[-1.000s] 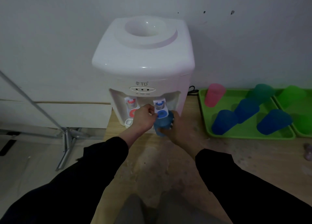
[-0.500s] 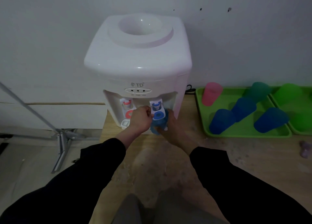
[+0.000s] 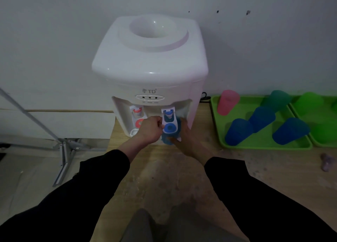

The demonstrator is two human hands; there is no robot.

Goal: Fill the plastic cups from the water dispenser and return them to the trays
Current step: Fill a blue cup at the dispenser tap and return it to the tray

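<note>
A white water dispenser (image 3: 149, 62) stands on a wooden table against the wall. My right hand (image 3: 187, 141) holds a blue plastic cup (image 3: 166, 139) under the blue tap (image 3: 170, 123); the tap lever hides most of the cup. My left hand (image 3: 149, 130) has its fingers closed against the left side of the blue tap lever. On the right, a green tray (image 3: 262, 145) carries a pink cup (image 3: 227, 102), a teal cup (image 3: 276, 100) and three blue cups (image 3: 238, 131), all upside down.
A red tap (image 3: 137, 114) sits left of the blue one. A second green tray (image 3: 300, 112) with green cups (image 3: 310, 103) lies at the far right. A metal stand (image 3: 62, 146) is on the floor at the left. A small purplish object (image 3: 326, 161) rests on the table's right.
The cup and my right hand have moved in a little further under the blue tap. My left hand stays at the tap lever. The view has shifted slightly.
</note>
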